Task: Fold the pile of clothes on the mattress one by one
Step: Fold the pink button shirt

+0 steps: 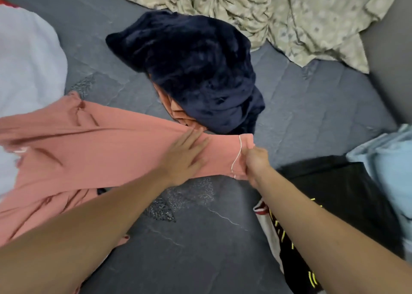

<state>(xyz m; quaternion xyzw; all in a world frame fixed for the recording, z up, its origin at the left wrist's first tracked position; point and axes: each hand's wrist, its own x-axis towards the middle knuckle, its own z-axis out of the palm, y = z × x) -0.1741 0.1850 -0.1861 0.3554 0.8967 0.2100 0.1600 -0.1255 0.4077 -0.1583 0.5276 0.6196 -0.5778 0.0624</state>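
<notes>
Six pieces of cloth in view, counted one by one: one salmon-pink garment [93,142] stretched across the left half of the mattress [200,238]; one dark navy plush garment [191,70] heaped near the middle, with a bit of orange-pink cloth showing under its near edge; one crumpled beige patterned sheet [289,14] along the far edge; one pale white-lilac piece [26,59] at the left edge; one black garment with yellow print and a white-and-red trim [330,204] at the right near side; one light blue piece [388,159] at the right edge, just beside the black one.

Dark grey mattress cover, creased, with a faint speckled pattern and some thin white lines. A plain grey strip beyond the far right corner; too little shown to tell more of the room.

Two bare hands, forearms reaching in from the near edge. Left hand [185,157] flat and spread, palm down, fingers [196,137] pressed on the pink cloth close to the navy heap. Right hand [256,162] curled into a fist, gripping the right end of the pink garment, with a loose white thread [237,155] hanging just beside the knuckles.
</notes>
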